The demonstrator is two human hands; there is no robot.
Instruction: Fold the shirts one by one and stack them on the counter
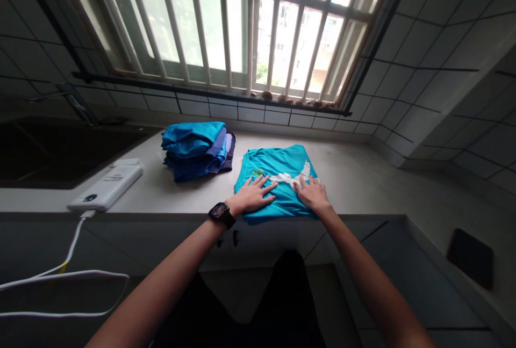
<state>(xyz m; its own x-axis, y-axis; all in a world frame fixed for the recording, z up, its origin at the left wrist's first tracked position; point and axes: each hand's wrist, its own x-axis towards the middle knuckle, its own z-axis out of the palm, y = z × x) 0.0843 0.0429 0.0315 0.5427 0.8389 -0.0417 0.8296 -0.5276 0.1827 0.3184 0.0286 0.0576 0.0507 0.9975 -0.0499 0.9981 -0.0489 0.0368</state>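
Observation:
A turquoise shirt (278, 157) with a white print lies folded on the pale countertop, its near side slightly over the front edge. My left hand (255, 195) rests flat on the left part of the shirt, fingers spread, with a black watch on the wrist. On the right part, my right hand (312, 194) presses down with its fingers apart, over the white print. Neither hand grips the cloth. Left of the shirt stands a stack of folded clothes (195, 144) in blue, purple and dark shades.
A white power bank (107, 184) with a plugged-in white cable (74, 240) lies left, beside a dark sink (60, 149) with a faucet. A dark phone-like slab (471, 258) rests on the right counter. Behind the counter is a barred window (237, 31) with small objects along its sill.

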